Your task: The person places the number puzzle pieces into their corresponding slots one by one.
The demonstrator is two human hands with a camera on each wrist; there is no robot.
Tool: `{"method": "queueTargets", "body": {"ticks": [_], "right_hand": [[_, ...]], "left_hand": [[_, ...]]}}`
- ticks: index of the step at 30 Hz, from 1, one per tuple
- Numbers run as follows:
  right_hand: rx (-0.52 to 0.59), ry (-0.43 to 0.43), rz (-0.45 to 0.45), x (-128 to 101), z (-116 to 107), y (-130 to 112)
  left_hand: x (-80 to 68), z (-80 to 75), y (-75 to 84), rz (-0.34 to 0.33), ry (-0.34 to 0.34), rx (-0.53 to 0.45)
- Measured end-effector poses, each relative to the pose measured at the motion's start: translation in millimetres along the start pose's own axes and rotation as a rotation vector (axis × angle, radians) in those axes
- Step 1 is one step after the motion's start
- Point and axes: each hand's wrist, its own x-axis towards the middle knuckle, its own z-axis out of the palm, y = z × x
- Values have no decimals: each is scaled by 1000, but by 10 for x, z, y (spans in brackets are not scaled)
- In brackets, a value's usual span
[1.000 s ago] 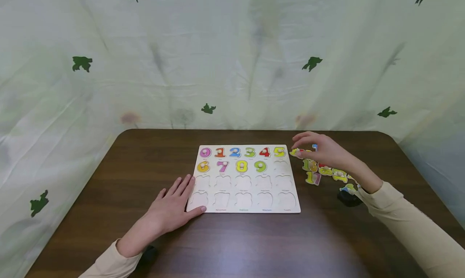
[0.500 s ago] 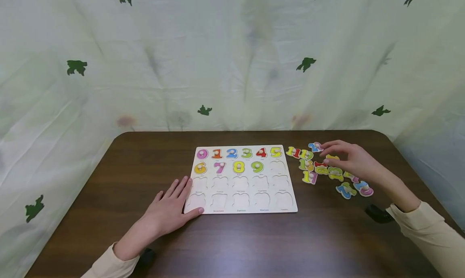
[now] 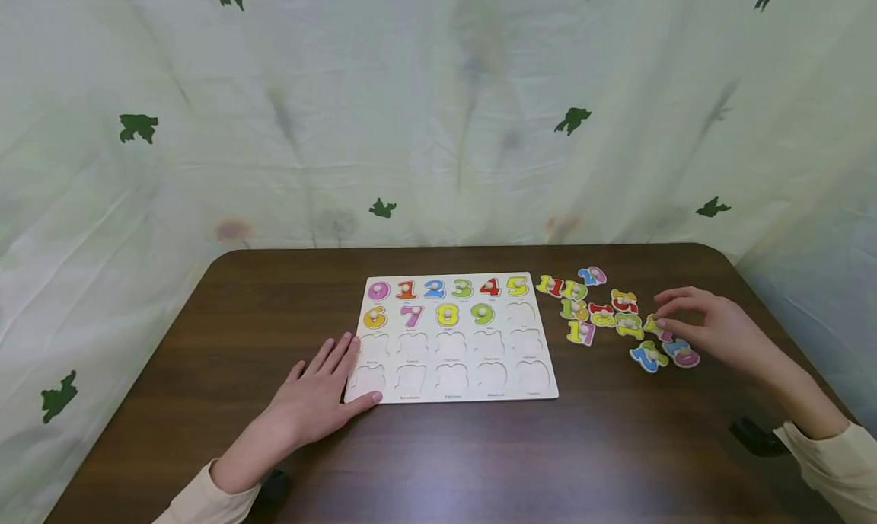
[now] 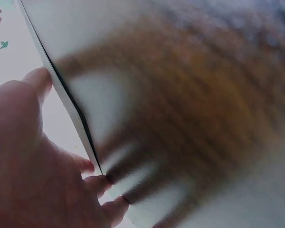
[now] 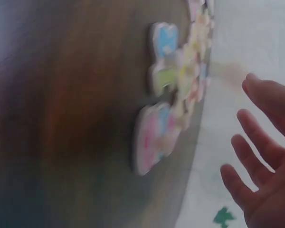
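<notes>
This looks like a play corner in a home. A brown table (image 3: 479,448) stands against a pale cloth (image 3: 411,113) with green leaves, and a number puzzle board (image 3: 452,341) with bright number pieces (image 3: 617,318) lies on it.

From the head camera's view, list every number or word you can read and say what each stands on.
"0 1 2 3 4 5": pieces in the puzzle board top row.
"6 7 8 9": pieces in its second row.
Small words under the slots: too small to read.
Loose number pieces on the table, by the right hand: two-digit, mostly unreadable.
</notes>
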Motion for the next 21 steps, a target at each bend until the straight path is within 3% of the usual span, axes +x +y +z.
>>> {"method": "queueTargets", "body": {"ticks": [12, 21], "right_hand": [[-45, -64, 201, -293, 64, 310], [-28, -72, 196, -322, 112, 339]], "left_hand": [[8, 26, -19, -3, 1, 4], [5, 7, -5, 0, -1, 2]]}}
